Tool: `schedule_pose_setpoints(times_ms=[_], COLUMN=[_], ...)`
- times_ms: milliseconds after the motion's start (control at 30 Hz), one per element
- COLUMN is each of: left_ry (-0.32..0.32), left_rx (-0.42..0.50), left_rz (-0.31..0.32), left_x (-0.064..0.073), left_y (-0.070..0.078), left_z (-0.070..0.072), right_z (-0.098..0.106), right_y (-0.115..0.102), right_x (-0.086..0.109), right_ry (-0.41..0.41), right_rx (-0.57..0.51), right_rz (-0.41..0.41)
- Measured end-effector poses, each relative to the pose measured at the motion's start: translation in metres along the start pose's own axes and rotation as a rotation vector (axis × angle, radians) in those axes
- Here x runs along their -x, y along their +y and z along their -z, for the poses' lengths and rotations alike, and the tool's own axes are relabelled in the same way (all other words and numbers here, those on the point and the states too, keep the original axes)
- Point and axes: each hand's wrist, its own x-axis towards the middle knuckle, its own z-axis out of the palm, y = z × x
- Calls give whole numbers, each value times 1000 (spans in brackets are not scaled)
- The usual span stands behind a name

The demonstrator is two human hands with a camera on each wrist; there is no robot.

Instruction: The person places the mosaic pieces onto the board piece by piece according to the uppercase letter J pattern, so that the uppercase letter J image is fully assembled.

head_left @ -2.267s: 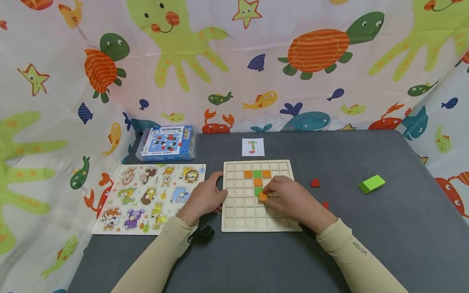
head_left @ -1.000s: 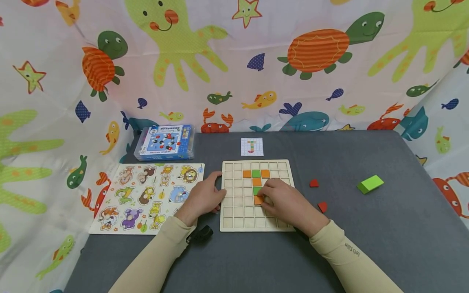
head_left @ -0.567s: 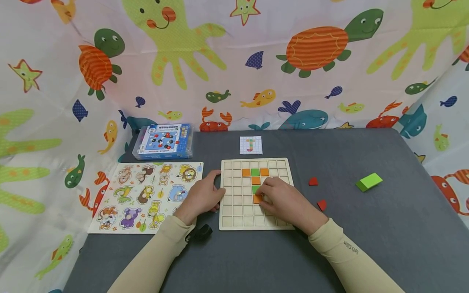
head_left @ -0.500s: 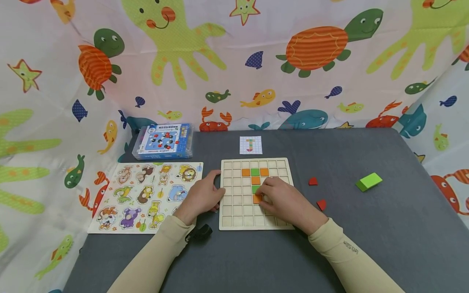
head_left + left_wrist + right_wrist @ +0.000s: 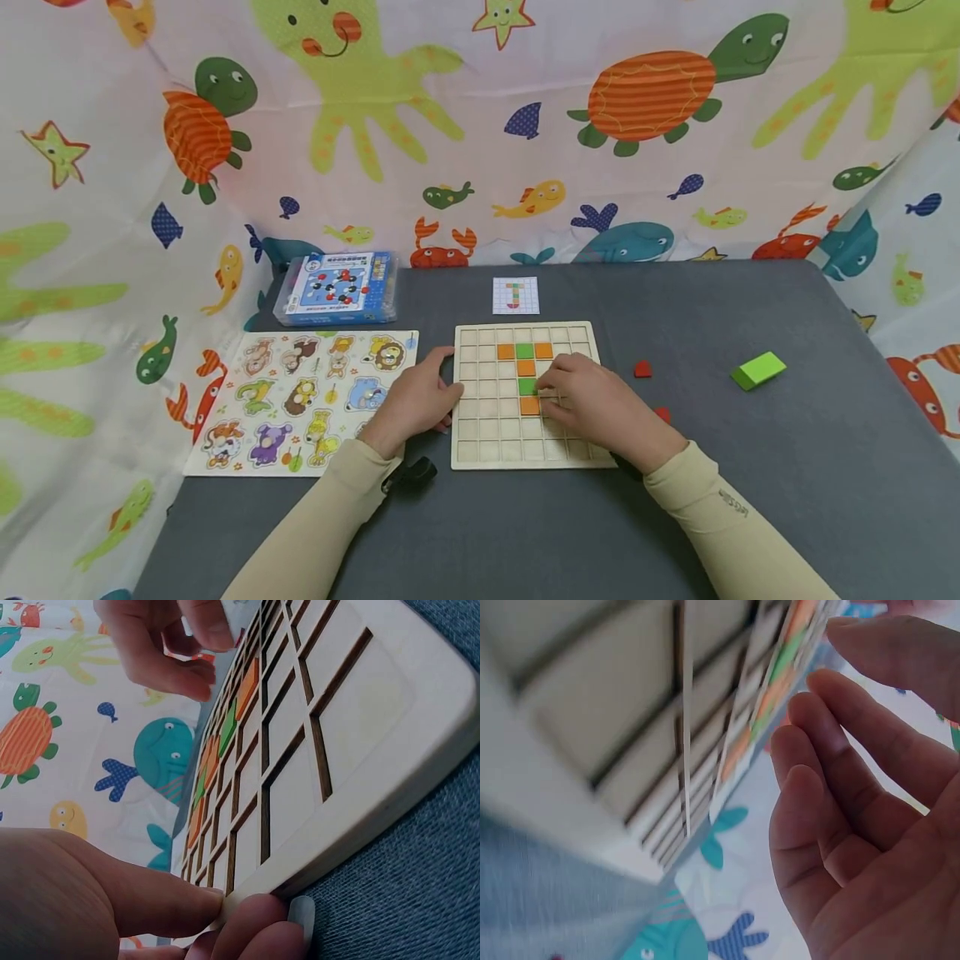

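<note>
A wooden grid board [image 5: 489,450] lies at the middle of the table. Orange and green square tiles sit in its cells in a T-like shape, the lowest being an orange tile [image 5: 529,406]. My left hand [image 5: 420,400] holds the board's left edge; in the left wrist view the thumb [image 5: 176,904] lies against the rim with curled fingers beside it. Over the right part of the board is my right hand [image 5: 596,408], just off the orange tile. The right wrist view shows its thumb and fingers [image 5: 855,769] apart with nothing between them.
A small pattern card [image 5: 502,308] lies behind the board. Red pieces [image 5: 642,369] and a bright green block [image 5: 759,371] are to the right. On the left are an animal puzzle board [image 5: 232,392] and a blue boxed set [image 5: 375,292].
The right hand brought the orange tile into the cell below the lower green one and let go. It has since drawn slightly right. The left hand stayed at the board's edge.
</note>
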Motion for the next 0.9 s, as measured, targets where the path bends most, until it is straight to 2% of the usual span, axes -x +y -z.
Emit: schedule_pose_setpoints(times_ms=[233, 500, 733, 900], left_ry=[-11, -5, -5, -6], left_rx=[-6, -12, -8, -5], left_rz=[-3, -4, 1, 1], left_x=[-3, -2, -1, -1], left_y=[-3, -3, -1, -2], left_z=[-3, 0, 1, 1], right_z=[22, 42, 47, 44], right_y=[23, 54, 83, 96], right_x=[19, 62, 98, 111], right_ry=[-10, -15, 1, -9], right_rx=[24, 50, 44, 49], right_rz=[-75, -135, -149, -155])
